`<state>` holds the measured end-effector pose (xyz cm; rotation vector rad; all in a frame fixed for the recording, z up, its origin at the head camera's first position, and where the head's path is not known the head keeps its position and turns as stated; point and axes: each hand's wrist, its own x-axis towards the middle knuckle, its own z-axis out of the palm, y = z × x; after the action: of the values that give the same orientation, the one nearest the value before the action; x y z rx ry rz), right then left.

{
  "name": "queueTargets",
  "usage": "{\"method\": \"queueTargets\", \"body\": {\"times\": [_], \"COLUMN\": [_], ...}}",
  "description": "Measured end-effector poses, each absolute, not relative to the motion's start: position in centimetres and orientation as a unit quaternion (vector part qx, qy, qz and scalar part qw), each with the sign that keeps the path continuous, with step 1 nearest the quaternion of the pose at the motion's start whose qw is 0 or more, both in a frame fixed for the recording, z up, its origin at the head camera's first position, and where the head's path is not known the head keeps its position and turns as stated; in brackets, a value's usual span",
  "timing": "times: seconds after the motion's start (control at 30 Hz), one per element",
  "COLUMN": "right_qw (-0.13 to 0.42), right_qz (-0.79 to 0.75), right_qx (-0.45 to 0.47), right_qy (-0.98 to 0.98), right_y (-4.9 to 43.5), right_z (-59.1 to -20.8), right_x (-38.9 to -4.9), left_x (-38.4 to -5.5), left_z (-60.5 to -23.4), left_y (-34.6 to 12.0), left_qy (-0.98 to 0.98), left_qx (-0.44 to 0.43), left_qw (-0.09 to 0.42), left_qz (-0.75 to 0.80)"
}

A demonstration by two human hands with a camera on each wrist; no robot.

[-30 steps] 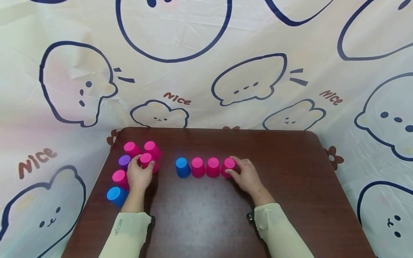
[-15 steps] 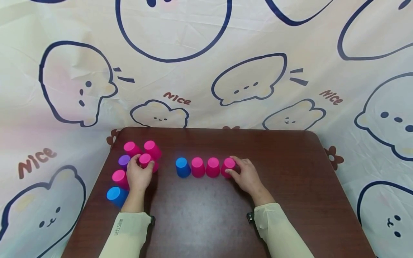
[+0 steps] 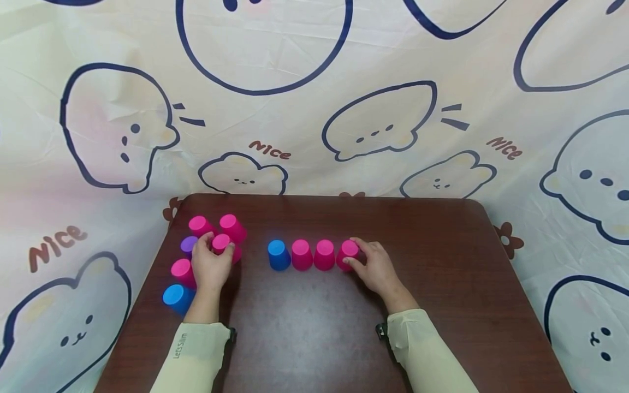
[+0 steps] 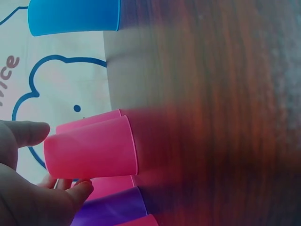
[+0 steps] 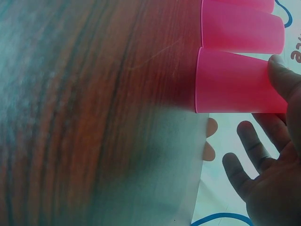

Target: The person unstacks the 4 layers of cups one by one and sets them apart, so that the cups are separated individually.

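Note:
My left hand (image 3: 211, 267) grips a pink cup (image 3: 222, 244) standing upside down at the front right of a cluster on the left. In the left wrist view, thumb and fingers lie on opposite sides of this pink cup (image 4: 91, 148). My right hand (image 3: 375, 267) holds another upturned pink cup (image 3: 347, 251), the rightmost in a straight row. Seen from the right wrist, the thumb lies on that pink cup (image 5: 235, 82), while the lower fingers spread away from it. Left of it in the row stand two pink cups (image 3: 324, 255) and a blue cup (image 3: 279, 255).
Around the left hand stand a purple cup (image 3: 189, 246), a blue cup (image 3: 178, 297) and pink cups (image 3: 232, 226), all upside down. The brown table (image 3: 304, 333) has its back edge against a patterned cloth (image 3: 304, 120).
My left hand and the pink cup in it have shifted very slightly left. The right hand and the row of cups stay where they were.

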<state>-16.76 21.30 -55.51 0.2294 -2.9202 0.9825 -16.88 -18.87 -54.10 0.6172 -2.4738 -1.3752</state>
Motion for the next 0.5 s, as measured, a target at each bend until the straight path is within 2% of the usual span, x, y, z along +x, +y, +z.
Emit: {"method": "queueTargets", "body": {"times": [0.5], "right_qw": [0.009], "right_qz": [0.321], "right_qx": [0.058], "right_qy": [-0.945], "right_y": [21.3], "right_z": [-55.5], "right_x": [-16.7], "left_x": [-16.8], "left_z": [-52.7], "left_y": [-18.2], "left_qy": [-0.859], "left_qx": [0.184], "left_qw": [0.146], "left_qz": [-0.455]}}
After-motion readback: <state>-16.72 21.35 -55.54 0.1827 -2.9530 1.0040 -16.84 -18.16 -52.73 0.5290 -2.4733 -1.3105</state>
